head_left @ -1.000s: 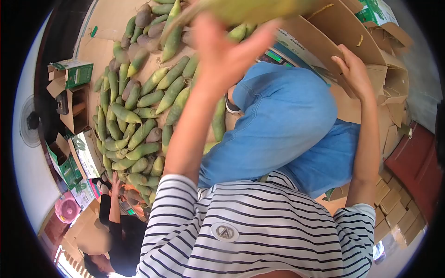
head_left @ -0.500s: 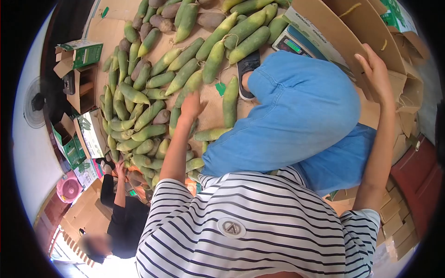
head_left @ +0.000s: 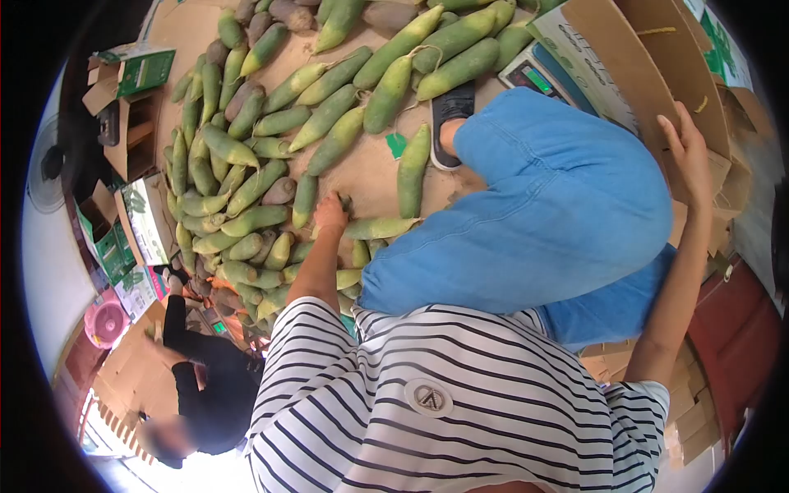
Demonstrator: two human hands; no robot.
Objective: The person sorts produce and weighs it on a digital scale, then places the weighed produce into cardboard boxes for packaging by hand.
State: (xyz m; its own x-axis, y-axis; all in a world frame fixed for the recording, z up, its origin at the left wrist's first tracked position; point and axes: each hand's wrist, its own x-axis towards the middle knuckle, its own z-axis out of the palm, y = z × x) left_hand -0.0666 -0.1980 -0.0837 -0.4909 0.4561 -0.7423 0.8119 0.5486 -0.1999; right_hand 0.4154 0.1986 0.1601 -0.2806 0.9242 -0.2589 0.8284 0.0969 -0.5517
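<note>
My left hand [head_left: 331,214] reaches into the pile of long green radishes [head_left: 256,218], its fingers closed round a green radish whose dark end [head_left: 345,202] shows beside the fingertips. Most of that radish is hidden. A single radish [head_left: 412,171] lies to the right of this hand, near a green scrap [head_left: 396,145]. At the right, my right hand [head_left: 689,148] rests against the side of an open cardboard box [head_left: 612,49], with thumb and fingers apart.
A scale [head_left: 538,80] with a lit display stands beside the box, near my shoe [head_left: 452,103]. My bent knee [head_left: 567,181] lies between my hands. At the lower left is a co-worker in black [head_left: 218,386]. Green-and-white cartons [head_left: 148,72] and a pink fan [head_left: 107,319] stand at the left.
My left hand has moved down along the pile, and a dark radish end now shows at its fingers. The view has shifted slightly. The co-worker's arm has drawn back from the pile.
</note>
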